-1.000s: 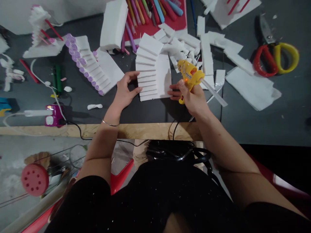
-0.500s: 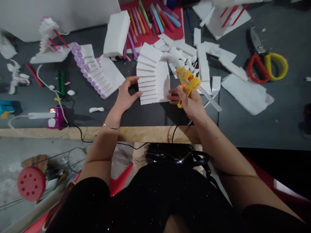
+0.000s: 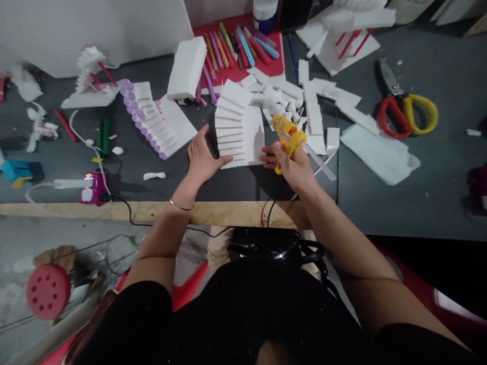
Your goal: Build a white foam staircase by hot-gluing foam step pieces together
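Observation:
A white foam staircase model (image 3: 231,126) lies on the dark table in front of me, its narrow steps fanned in a curve on a flat white base. At its left edge is my left hand (image 3: 203,158), fingers spread, the thumb touching the lowest step. My right hand (image 3: 294,165) is wrapped round a yellow hot glue gun (image 3: 289,133), with a clear glue stick poking out of its back end. Some fingers of that hand reach to the base's right edge. Left of the model sits a second staircase (image 3: 148,121) trimmed with purple rolls.
Scissors (image 3: 405,109) with red and yellow handles lie at the right. White foam scraps (image 3: 312,101) spread behind the glue gun. Coloured pens (image 3: 239,48) rest on a red sheet. A purple power socket (image 3: 93,187) and its cable are near the front left edge.
My left thumb has moved down and right onto the lowest step, and the left fingers have come off the model's edge and spread. My right hand still holds the glue gun. The view has shifted slightly.

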`<state>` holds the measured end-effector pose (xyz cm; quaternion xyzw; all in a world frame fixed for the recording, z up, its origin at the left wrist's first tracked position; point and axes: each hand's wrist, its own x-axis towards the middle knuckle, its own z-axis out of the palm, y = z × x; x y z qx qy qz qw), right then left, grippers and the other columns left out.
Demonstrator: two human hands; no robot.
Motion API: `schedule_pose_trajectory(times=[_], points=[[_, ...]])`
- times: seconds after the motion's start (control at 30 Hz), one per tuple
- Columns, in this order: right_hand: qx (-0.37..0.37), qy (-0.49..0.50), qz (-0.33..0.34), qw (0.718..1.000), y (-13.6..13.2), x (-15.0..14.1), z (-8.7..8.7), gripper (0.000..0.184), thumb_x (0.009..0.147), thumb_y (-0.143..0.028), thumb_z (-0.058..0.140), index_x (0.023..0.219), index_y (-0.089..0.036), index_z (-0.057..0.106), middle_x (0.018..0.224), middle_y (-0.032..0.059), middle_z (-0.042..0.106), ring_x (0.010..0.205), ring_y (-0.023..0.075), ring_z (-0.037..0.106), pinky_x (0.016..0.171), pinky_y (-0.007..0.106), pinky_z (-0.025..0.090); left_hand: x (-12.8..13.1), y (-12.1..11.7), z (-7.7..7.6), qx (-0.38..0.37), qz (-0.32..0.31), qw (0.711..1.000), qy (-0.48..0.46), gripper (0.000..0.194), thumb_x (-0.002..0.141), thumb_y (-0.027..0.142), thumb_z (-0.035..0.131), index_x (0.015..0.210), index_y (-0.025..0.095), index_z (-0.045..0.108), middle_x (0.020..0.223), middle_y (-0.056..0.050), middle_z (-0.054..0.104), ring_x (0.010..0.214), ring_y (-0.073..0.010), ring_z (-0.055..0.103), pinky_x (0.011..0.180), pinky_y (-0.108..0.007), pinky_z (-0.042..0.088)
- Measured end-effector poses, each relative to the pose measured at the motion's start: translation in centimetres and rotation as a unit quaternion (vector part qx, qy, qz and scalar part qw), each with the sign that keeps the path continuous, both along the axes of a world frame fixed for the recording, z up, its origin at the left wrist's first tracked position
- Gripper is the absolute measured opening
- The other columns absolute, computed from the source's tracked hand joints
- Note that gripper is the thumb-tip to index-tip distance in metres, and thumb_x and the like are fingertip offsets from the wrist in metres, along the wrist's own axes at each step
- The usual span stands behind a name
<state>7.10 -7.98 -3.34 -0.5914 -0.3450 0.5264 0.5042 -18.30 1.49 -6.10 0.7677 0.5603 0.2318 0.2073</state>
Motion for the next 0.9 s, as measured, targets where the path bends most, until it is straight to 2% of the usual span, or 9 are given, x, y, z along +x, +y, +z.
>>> schedule_pose_trajectory(times=[0.17,0.27,0.33,0.4,0.43,0.5,0.6,0.7,0.9], points=[[-0.001,0.000,-0.011,1.000,0.0,-0.3,0.0,0.065,0.077,-0.084,0.068,0.104,-0.025,0.060,0.110,0.0114,0.076,0.097,0.0250,0.080,0.078,0.040,0.068,0.1,-0.2,0.5,0.008,0.004,1.000,-0.006,0.116,0.062,0.081,0.086,0.153,0.024,0.043,0.158,-0.021,0.053,0.149,-0.0448,0.048,0.125,-0.062,0.037],[0.001,-0.003,-0.012,1.000,-0.2,-0.5,0.4,0.069,0.076,-0.088,0.066,0.104,-0.025,0.059,0.112,0.0137,0.076,0.095,0.0259,0.080,0.079,0.041,0.068,0.3,-1.9,2.1,0.066,0.015,0.998,-0.020,0.095,0.079,0.082,0.072,0.149,0.025,0.046,0.154,-0.020,0.056,0.147,-0.0405,0.050,0.125,-0.059,0.038],[0.003,-0.004,-0.001,1.000,-0.3,-0.4,0.5,0.070,0.076,-0.089,0.064,0.105,-0.025,0.059,0.114,0.0137,0.076,0.098,0.0266,0.080,0.080,0.042,0.069,0.7,-3.6,3.3,0.132,-0.012,0.991,-0.013,0.068,0.095,0.071,0.061,0.144,0.024,0.053,0.147,-0.017,0.062,0.143,-0.0362,0.054,0.124,-0.057,0.039],[0.004,-0.002,0.003,1.000,-0.3,-0.4,0.4,0.068,0.077,-0.088,0.064,0.106,-0.026,0.059,0.114,0.0122,0.077,0.099,0.0263,0.080,0.081,0.041,0.068,1.5,-5.4,4.1,0.163,-0.091,0.982,0.032,0.038,0.107,0.049,0.048,0.133,0.024,0.062,0.135,-0.014,0.070,0.133,-0.0321,0.062,0.118,-0.055,0.045],[0.004,0.001,0.001,1.000,-0.3,-0.4,0.3,0.067,0.078,-0.087,0.065,0.107,-0.027,0.059,0.114,0.0116,0.077,0.099,0.0258,0.080,0.081,0.041,0.068,1.9,-6.1,4.3,0.164,-0.129,0.976,0.059,0.033,0.109,0.039,0.044,0.130,0.024,0.065,0.131,-0.013,0.072,0.129,-0.0307,0.064,0.115,-0.054,0.048],[0.004,0.008,-0.003,1.000,-0.3,-0.3,0.2,0.066,0.078,-0.085,0.066,0.108,-0.026,0.060,0.115,0.0121,0.076,0.097,0.0255,0.080,0.081,0.041,0.068,2.6,-7.0,4.1,0.152,-0.174,0.967,0.111,0.036,0.108,0.024,0.039,0.132,0.021,0.066,0.130,-0.015,0.073,0.127,-0.0304,0.065,0.110,-0.051,0.053],[0.006,0.020,0.001,1.000,-0.3,-0.4,0.2,0.068,0.077,-0.085,0.068,0.108,-0.025,0.060,0.116,0.0139,0.076,0.100,0.0271,0.080,0.083,0.043,0.069,3.2,-7.3,3.4,0.137,-0.185,0.960,0.162,0.043,0.106,0.015,0.037,0.138,0.013,0.065,0.132,-0.019,0.071,0.127,-0.0322,0.064,0.108,-0.051,0.055],[0.006,0.030,-0.002,1.000,-0.3,-0.6,0.4,0.070,0.075,-0.087,0.069,0.107,-0.025,0.059,0.115,0.0135,0.077,0.104,0.0294,0.080,0.084,0.046,0.069,3.3,-7.3,3.0,0.137,-0.179,0.957,0.181,0.044,0.105,0.014,0.038,0.139,0.011,0.065,0.130,-0.021,0.072,0.122,-0.0324,0.065,0.106,-0.051,0.056],[0.001,0.040,-0.027,0.999,-0.3,-0.9,0.6,0.076,0.069,-0.091,0.070,0.106,-0.026,0.057,0.110,0.0110,0.077,0.099,0.0278,0.080,0.082,0.044,0.069,3.5,-7.7,3.2,0.125,-0.137,0.965,0.187,0.040,0.105,0.020,0.044,0.137,0.021,0.067,0.130,-0.017,0.073,0.123,-0.0324,0.066,0.106,-0.054,0.053]])
